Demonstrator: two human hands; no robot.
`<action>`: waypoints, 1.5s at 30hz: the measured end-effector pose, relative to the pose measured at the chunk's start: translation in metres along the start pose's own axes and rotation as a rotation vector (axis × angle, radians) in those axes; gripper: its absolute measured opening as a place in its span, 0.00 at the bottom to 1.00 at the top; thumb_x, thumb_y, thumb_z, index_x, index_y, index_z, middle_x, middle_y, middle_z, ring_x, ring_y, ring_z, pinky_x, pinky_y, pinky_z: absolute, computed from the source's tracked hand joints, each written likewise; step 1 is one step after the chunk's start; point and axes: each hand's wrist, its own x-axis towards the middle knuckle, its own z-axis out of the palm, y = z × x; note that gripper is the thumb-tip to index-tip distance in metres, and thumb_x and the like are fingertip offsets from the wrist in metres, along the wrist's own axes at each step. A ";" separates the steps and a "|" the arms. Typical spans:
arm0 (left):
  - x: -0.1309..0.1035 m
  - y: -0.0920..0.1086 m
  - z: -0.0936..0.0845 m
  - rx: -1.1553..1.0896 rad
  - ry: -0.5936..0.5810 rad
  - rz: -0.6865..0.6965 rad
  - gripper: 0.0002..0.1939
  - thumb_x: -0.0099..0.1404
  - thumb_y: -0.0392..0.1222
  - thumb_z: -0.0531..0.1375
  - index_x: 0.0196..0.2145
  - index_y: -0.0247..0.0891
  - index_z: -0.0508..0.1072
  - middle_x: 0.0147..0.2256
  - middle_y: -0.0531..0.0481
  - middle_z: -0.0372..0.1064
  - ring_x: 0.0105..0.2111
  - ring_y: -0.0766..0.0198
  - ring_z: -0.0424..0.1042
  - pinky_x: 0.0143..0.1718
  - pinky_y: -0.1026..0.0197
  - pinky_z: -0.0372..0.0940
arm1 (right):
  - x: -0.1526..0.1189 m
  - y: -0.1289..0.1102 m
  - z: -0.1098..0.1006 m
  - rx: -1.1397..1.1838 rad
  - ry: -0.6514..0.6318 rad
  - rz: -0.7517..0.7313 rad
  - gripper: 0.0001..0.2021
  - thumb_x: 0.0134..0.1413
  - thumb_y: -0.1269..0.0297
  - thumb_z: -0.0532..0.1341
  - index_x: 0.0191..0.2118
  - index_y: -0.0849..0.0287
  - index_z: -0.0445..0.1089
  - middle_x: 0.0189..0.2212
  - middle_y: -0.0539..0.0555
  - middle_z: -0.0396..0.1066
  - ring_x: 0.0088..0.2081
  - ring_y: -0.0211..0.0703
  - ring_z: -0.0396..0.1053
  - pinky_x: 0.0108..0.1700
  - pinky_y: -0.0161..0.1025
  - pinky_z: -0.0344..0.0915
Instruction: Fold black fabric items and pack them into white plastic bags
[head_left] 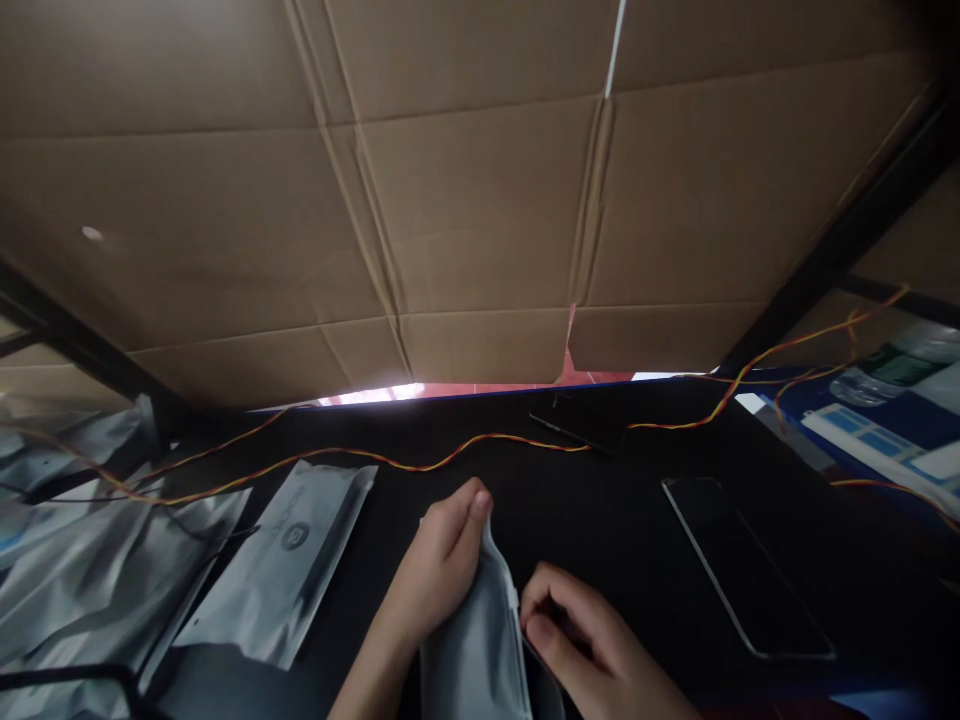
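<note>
A frosted grey zip bag (472, 645) lies lengthwise between my hands at the bottom middle of the head view. My left hand (448, 555) is closed round its far end, thumb on top. Along the bag's right side runs the zip, with a small pale slider (514, 598) on it. The curled fingers of my right hand (574, 635) pinch at this edge, beside the slider; their tips are partly hidden. Under the bag, near my right hand, a dark rounded edge (551, 690) shows; I cannot tell what it belongs to.
Another filled zip bag (289, 560) lies left, beside several more bags (97, 590). A phone-like dark slab (742, 565) lies right, a second dark slab (577, 420) further back. A red-yellow twisted wire (427, 467) crosses the black table. Cardboard (480, 210) walls the back; a plastic bottle (892, 365) is right.
</note>
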 end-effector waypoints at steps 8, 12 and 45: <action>0.000 -0.003 0.002 -0.010 0.066 0.018 0.26 0.84 0.61 0.45 0.30 0.45 0.57 0.27 0.58 0.55 0.27 0.64 0.60 0.30 0.62 0.58 | 0.004 0.009 0.016 -0.094 0.036 0.043 0.11 0.60 0.70 0.63 0.46 0.49 0.74 0.41 0.50 0.81 0.41 0.45 0.80 0.43 0.37 0.71; -0.002 0.005 0.010 0.051 0.073 0.050 0.25 0.84 0.58 0.44 0.30 0.46 0.57 0.27 0.57 0.57 0.27 0.63 0.61 0.30 0.62 0.57 | 0.016 0.002 0.027 -0.226 0.140 0.098 0.08 0.56 0.73 0.64 0.33 0.50 0.70 0.30 0.49 0.79 0.31 0.45 0.76 0.33 0.36 0.63; 0.026 0.009 0.006 0.621 -0.090 -0.013 0.12 0.79 0.48 0.65 0.51 0.37 0.77 0.46 0.48 0.78 0.41 0.59 0.80 0.45 0.52 0.77 | -0.004 0.042 0.030 -0.279 0.128 -0.021 0.17 0.76 0.54 0.50 0.31 0.51 0.58 0.26 0.47 0.67 0.29 0.40 0.69 0.35 0.35 0.62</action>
